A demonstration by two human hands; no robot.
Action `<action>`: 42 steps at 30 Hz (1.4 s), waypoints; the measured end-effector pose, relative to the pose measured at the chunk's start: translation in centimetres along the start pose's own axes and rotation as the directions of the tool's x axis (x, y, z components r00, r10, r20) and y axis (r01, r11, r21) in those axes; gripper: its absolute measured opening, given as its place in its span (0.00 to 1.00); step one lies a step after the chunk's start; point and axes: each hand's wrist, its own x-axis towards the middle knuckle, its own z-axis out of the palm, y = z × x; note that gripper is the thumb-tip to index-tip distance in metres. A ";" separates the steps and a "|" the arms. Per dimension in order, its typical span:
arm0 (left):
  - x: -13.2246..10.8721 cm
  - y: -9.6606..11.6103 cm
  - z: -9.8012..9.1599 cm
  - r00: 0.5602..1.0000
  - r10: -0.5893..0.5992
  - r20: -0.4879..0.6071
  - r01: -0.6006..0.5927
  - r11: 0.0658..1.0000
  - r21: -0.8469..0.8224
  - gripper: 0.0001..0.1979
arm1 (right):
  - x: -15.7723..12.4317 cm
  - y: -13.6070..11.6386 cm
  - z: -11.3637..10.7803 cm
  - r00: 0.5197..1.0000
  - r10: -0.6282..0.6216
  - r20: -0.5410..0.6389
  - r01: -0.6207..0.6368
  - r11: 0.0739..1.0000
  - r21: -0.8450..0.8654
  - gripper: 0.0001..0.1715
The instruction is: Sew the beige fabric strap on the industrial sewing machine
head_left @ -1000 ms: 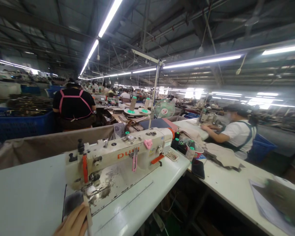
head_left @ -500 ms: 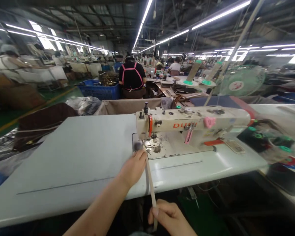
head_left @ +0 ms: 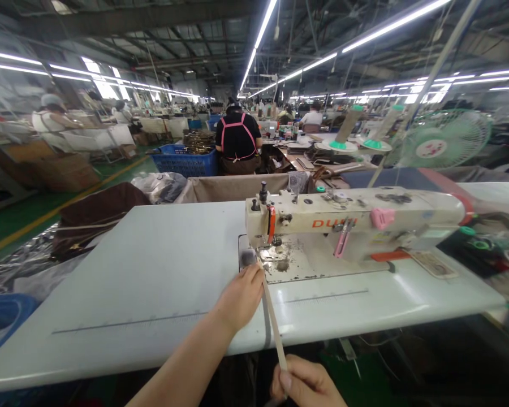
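Observation:
A narrow beige strip (head_left: 274,320) runs from under the needle area of the sewing machine (head_left: 348,226) down past the table's front edge. Close to the presser foot, my left hand (head_left: 242,297) is closed on the strip's upper part, its fingertips against the metal plate. My right hand (head_left: 303,381) pinches the strip lower down, between thumb and fingers, in front of the table edge. Between the two hands the strip looks taut. The strip's far end at the needle is too small to make out.
The pale sewing table (head_left: 173,254) has a printed ruler line along its front. A blue basket (head_left: 8,316) stands at the left edge, a brown cloth bundle (head_left: 97,217) behind it. A green fan (head_left: 445,141) and thread cones (head_left: 348,127) stand beyond the machine. A co-worker (head_left: 238,135) sits ahead.
The camera view has swung left, so everything sits farther right in the picture. Both hands keep their hold on the strip, with little movement relative to the machine.

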 end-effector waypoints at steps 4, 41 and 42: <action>0.1 0.1 -0.3 1.000 0.002 -0.010 -0.002 1.000 -0.011 0.10 | 0.7 -0.5 -0.4 0.996 0.005 -0.091 -0.005 1.000 -0.004 0.29; 0.1 0.0 -0.4 0.996 -0.089 0.020 0.091 0.984 -0.151 0.11 | 0.6 -2.3 1.2 0.931 0.010 -0.365 -0.180 0.881 -0.437 0.12; 0.1 0.0 -0.3 0.996 -0.087 0.019 0.089 0.984 -0.152 0.12 | 0.5 -2.3 1.0 0.934 -0.029 -0.356 -0.159 0.860 -0.486 0.12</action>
